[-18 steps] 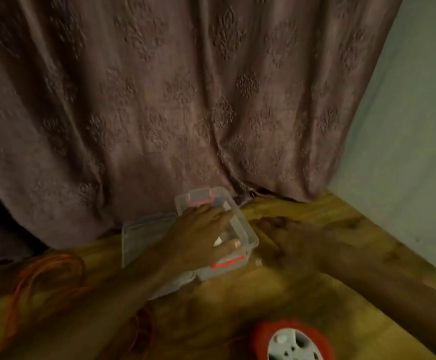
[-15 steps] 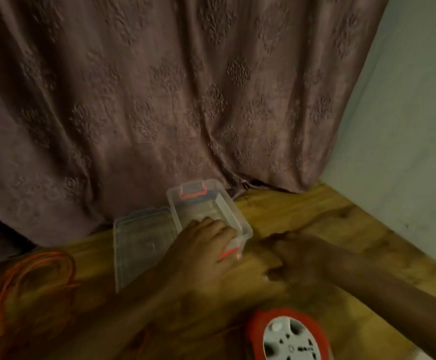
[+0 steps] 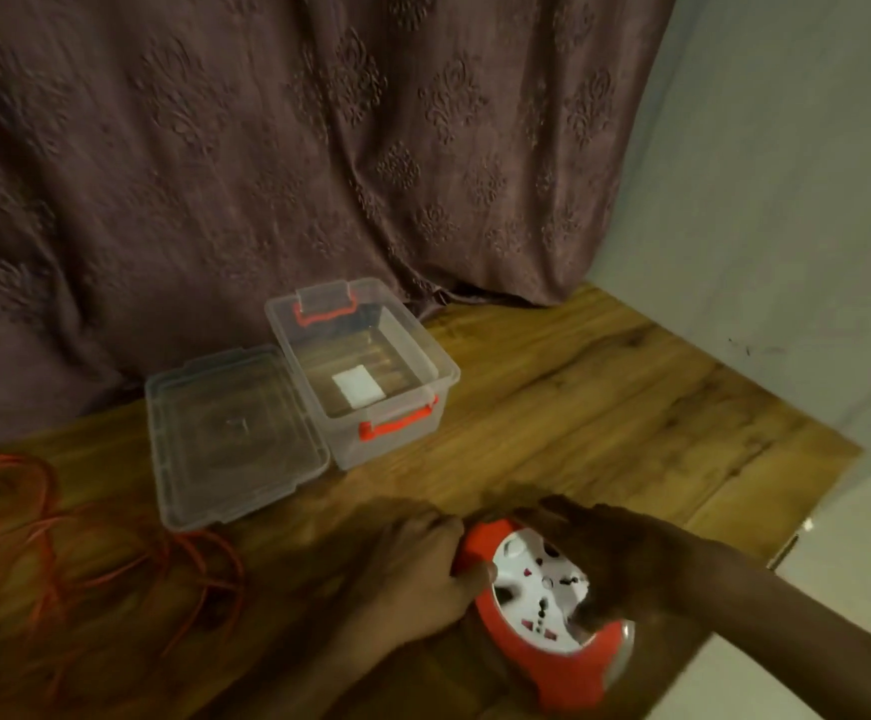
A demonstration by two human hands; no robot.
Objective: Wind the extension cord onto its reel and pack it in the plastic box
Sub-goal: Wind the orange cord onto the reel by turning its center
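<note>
- Your left hand is curled against the left rim of the reel, thumb pressing the red edge, so it grips the reel from that side.
- Leftward from that hand, the orange extension cord lies in loose, tangled loops on the wooden table, none of it wound yet as far as you can see; one loop ends close to your left wrist, so that hand is the nearer one for feeding cord.
- Behind the cord, the clear lid lies flat, touching the left side of the plastic box.
- That box stands open, long axis running away from you toward the curtain; inside shows only a small white rectangle, likely a label on the bottom.
- Your right hand is cupped over the reel's white socket face from the right, fingers closed on it.
- Winding comes first, in my judgement; the reel sits near you, well apart from the box.
</note>
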